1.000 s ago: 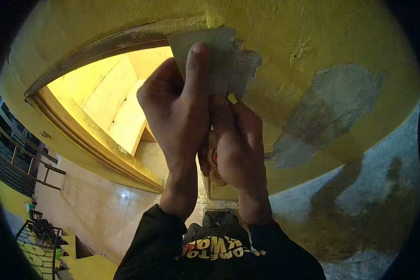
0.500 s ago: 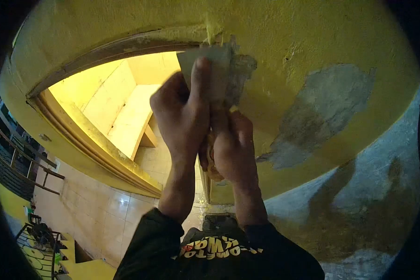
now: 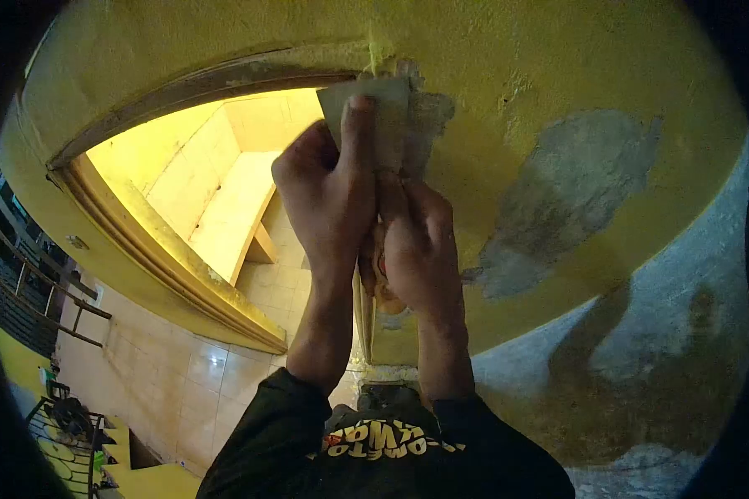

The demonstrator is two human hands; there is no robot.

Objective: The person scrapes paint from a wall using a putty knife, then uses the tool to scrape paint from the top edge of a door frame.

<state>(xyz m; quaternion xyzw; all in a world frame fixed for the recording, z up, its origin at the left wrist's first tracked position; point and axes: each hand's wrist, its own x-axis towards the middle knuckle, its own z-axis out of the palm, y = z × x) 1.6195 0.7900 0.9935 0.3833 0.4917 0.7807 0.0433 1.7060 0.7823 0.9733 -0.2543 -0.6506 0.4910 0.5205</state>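
Observation:
Both hands hold one wide metal scraper (image 3: 389,116) against a yellow painted wall (image 3: 557,58), just beside the top corner of a door frame (image 3: 192,83). My left hand (image 3: 329,195) presses its index finger flat on the blade. My right hand (image 3: 416,249) is wrapped around the wooden handle below. The blade edge sits on a grey bare patch (image 3: 433,112) where paint is gone.
A larger grey scraped patch (image 3: 574,191) lies to the right on the wall. Below it the wall is bare grey cement (image 3: 665,333). The doorway (image 3: 225,191) opens left onto a lit tiled room. A dark railing (image 3: 34,283) and a metal rack (image 3: 67,424) stand at far left.
Both hands and the scraper moved slightly right and up along the wall, toward the door-frame corner. The blade now covers less of the small grey patch.

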